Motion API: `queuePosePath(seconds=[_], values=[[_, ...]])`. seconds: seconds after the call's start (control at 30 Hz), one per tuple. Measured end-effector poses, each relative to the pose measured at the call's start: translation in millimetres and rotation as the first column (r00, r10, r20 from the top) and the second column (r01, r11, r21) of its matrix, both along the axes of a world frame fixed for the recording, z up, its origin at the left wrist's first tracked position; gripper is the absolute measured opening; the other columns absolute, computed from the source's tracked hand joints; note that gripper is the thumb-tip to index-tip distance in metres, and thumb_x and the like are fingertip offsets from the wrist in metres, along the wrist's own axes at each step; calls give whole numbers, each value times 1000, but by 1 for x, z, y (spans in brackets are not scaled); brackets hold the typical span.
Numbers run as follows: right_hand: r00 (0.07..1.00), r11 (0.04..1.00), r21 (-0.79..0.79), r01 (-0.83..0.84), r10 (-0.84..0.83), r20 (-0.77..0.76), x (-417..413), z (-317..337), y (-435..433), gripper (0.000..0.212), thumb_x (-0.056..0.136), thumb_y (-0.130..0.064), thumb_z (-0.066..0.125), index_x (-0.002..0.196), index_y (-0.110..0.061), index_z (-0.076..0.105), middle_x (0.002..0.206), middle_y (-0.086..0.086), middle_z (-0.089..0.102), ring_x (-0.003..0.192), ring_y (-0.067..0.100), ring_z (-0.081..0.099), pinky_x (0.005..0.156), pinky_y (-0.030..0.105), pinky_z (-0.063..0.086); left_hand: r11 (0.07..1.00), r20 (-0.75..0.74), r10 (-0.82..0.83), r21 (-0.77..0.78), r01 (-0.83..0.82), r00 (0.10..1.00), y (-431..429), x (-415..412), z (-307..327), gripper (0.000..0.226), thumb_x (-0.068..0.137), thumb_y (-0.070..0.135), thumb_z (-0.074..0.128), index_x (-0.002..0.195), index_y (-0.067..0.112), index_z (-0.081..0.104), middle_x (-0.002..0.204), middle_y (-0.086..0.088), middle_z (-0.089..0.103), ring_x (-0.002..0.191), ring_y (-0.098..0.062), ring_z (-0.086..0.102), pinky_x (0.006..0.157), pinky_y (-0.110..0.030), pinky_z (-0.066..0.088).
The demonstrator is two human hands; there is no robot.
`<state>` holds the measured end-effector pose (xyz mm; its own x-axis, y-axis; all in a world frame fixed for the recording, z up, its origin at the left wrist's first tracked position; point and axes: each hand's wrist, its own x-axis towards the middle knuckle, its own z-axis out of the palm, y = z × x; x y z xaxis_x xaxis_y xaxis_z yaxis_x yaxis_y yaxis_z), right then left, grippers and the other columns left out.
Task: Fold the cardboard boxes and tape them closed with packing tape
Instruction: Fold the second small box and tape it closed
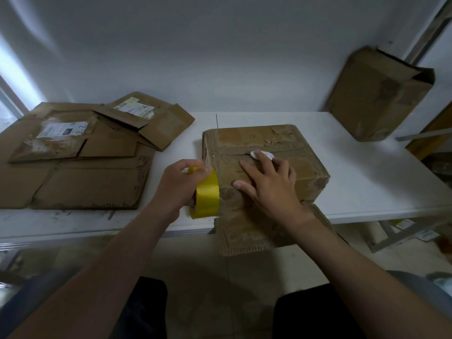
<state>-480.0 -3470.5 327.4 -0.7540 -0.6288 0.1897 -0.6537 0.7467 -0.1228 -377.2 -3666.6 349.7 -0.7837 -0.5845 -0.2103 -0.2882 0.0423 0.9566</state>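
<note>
A worn brown cardboard box [281, 143] stands on the white table [367, 182], its top flaps folded down, one ragged flap [247, 233] hanging over the table's front edge. My left hand [181, 184] grips a yellow roll of packing tape [208, 194] against the box's left front corner. My right hand [266, 184] lies flat on the box top with fingers spread, pressing the flaps. A small white object [261, 154] lies on the box just beyond my right fingers.
Flattened cardboard boxes [80, 165] with shipping labels are piled on the table's left side. Another folded box [376, 94] leans against the wall at the back right. A thin needle-like rod [216, 121] stands behind the box.
</note>
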Motion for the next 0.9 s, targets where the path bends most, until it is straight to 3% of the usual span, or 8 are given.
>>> queuePosePath(seconds=[0.1, 0.17, 0.33, 0.43, 0.53, 0.67, 0.77, 0.9], values=[[999, 1000, -8, 10, -10, 54, -9, 3, -13, 78, 88, -82, 14, 148, -40, 42, 164, -1, 21, 139, 40, 21, 113, 57, 21, 999, -32, 33, -25, -33, 999, -1, -7, 0, 19, 89, 42, 75, 107, 38, 68, 118, -3, 61, 102, -28, 65, 81, -50, 62], [994, 999, -43, 15, -11, 107, -16, 9, -21, 68, 91, -80, 27, 145, -42, 45, 161, -2, 24, 136, 37, 22, 111, 54, 23, 997, -52, 47, -56, -50, 998, -2, -9, 1, 26, 88, 44, 75, 112, 37, 69, 114, 5, 61, 105, -26, 64, 87, -55, 59], [991, 967, -226, 120, -102, 90, -49, 26, -16, 36, 99, -45, 55, 132, -32, 58, 147, 4, 46, 131, 33, 34, 108, 44, 32, 996, -86, 69, -57, -74, 994, -5, -9, 11, 17, 88, 41, 75, 103, 41, 68, 112, 9, 59, 108, -25, 62, 90, -55, 58], [992, 965, -234, 121, -110, 60, -67, 26, -6, 20, 101, -37, 55, 118, -37, 66, 118, -8, 69, 114, 25, 43, 90, 34, 33, 991, -122, 75, -101, -88, 990, -3, -9, 18, 17, 88, 42, 75, 104, 43, 68, 114, 7, 60, 107, -23, 61, 84, -48, 60], [993, 948, -295, 119, -119, 21, -71, 28, 15, 19, 99, -26, 56, 107, -34, 72, 101, -16, 68, 105, 19, 40, 82, 33, 35, 977, -169, 56, -194, -89, 984, 1, -10, 26, 18, 88, 43, 74, 104, 47, 68, 111, 12, 60, 102, -17, 62, 79, -44, 59], [995, 963, -251, 103, -100, 26, -67, 25, 31, 26, 94, -46, 62, 117, -36, 67, 120, -14, 65, 114, 19, 39, 84, 31, 36, 952, -217, 27, -291, -91, 976, 9, -14, 38, 17, 87, 40, 75, 102, 47, 70, 101, 9, 67, 92, -13, 64, 74, -40, 58], [991, 936, -343, 77, -34, 128, -71, 24, 13, 39, 88, -57, 67, 122, -37, 65, 118, -17, 67, 115, 18, 39, 85, 32, 40, 890, -221, 8, -443, -107, 975, 17, -16, 44, 21, 88, 40, 75, 108, 42, 70, 86, 10, 62, 79, -8, 60, 65, -29, 48], [994, 932, -359, 47, -6, 113, -75, 25, 0, 29, 90, -51, 68, 114, -35, 71, 108, -13, 71, 113, 19, 42, 90, 38, 45, 782, -239, -41, -612, -118, 970, 25, -10, 46, 31, 88, 44, 75, 117, 46, 64, 95, 8, 66, 85, -9, 64, 69, -33, 55]])
